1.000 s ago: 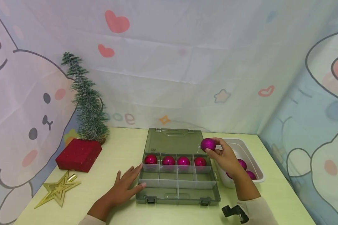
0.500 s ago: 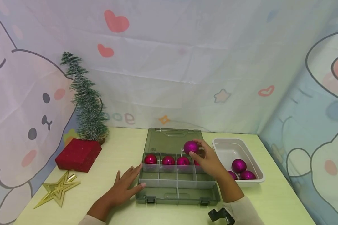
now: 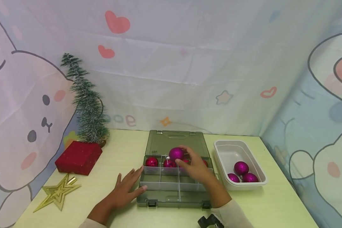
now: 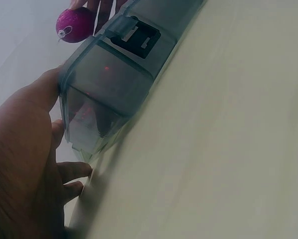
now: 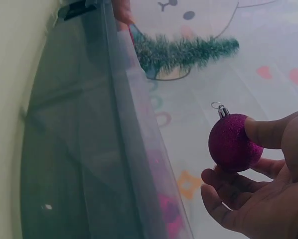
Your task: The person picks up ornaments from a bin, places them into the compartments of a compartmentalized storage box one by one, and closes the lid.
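**Purple glitter bauble held sideways over the compartment box, cap to the left**

The purple glitter bauble [image 3: 176, 154] is up in the air above the back row of the compartment box [image 3: 159, 197], around the line between its second and third cells from the left. Its long axis, through the silver cap [image 5: 223, 112] and wire loop, runs roughly sideways: the cap points to the person's left, away from the palm, and slants slightly downward in the head view.

The bauble sits at the fingertips of the right hand [image 3: 193, 166], which pinches it between the thumb and bent fingers on the side opposite the cap. The left hand [image 3: 127, 187] is off to the bauble's left and nearer the person, its fingers spread and mostly straight, touching the box's left end and gripping nothing.

The box's lid [image 3: 176, 141] is folded back behind it. Shiny red-pink baubles [image 3: 152, 161] sit in the back cells, those on the right partly hidden by the right hand. Just right of the box, a white bin [image 3: 229, 155] holds three more glitter baubles [image 3: 241, 168]. Well to the left, a small artificial tree [image 3: 89, 110] stands behind a red box [image 3: 78, 157], with a gold star [image 3: 58, 192] lying in front.
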Tool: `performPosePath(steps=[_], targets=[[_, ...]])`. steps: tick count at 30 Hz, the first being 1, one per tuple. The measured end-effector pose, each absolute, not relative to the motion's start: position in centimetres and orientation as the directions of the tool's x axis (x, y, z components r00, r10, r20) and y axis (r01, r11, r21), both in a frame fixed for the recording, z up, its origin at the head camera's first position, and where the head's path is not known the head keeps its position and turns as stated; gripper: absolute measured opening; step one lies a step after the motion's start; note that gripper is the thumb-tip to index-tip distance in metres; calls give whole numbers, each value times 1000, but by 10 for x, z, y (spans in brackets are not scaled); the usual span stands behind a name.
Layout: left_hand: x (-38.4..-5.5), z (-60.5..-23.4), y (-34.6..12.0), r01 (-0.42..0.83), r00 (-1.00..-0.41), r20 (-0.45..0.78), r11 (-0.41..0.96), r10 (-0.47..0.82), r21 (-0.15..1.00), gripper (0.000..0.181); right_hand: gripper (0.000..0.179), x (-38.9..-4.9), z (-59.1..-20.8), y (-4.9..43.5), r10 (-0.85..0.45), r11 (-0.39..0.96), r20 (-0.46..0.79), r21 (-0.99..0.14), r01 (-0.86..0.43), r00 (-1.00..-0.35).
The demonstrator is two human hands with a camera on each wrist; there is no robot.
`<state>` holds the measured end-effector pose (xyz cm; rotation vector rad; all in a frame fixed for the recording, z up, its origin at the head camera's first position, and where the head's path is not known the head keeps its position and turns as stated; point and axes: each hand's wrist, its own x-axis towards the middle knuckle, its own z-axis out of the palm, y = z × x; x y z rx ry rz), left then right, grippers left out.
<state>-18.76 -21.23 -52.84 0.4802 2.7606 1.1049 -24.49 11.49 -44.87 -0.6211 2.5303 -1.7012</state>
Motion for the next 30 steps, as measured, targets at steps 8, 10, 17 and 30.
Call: performPosePath(steps=[8, 10, 17, 30], targets=[[-187, -528, -212, 240, -943, -5, 688, 334, 685, 83, 58, -245, -455, 97, -357, 336, 188, -888, -314, -915], [-187, -527, -212, 240, -943, -4, 688, 333, 685, 83, 54, -243, -455, 93, -355, 344, 188, -884, -315, -916], [-187, -526, -212, 239, -945, -2, 693, 328, 680, 83, 51, -240, -458, 79, -392, 379, 216, -848, -371, -894], [-187, -528, -212, 244, -945, 5, 694, 328, 678, 82, 60, -232, -475, 61, -476, 514, 221, -715, -473, -851]])
